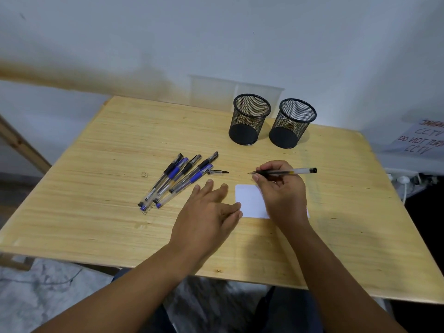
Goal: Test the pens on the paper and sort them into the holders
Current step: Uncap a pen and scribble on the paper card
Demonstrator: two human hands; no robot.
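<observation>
Pale wooden table [96, 145] carries everything: the right hand [280, 188] pinches an uncapped pen [286, 172] at its dark grip, above the paper [249, 200]; the left hand [206, 212] rests spread, empty. Its cap [216, 173] lies beside five capped pens [177, 180]. Light, stiff, slippery barrels suit rubber-grip holds. Both mesh holders [249, 118] stand empty behind.

A bundle of capped blue and black pens [177, 181] lies slantwise at mid-frame, a loose cap [216, 172] just right of it. An uncapped black pen [286, 172] is held level above the white paper [249, 200]. Two black mesh holders, left [249, 118] and right [292, 123], stand upright, upper right of centre.
</observation>
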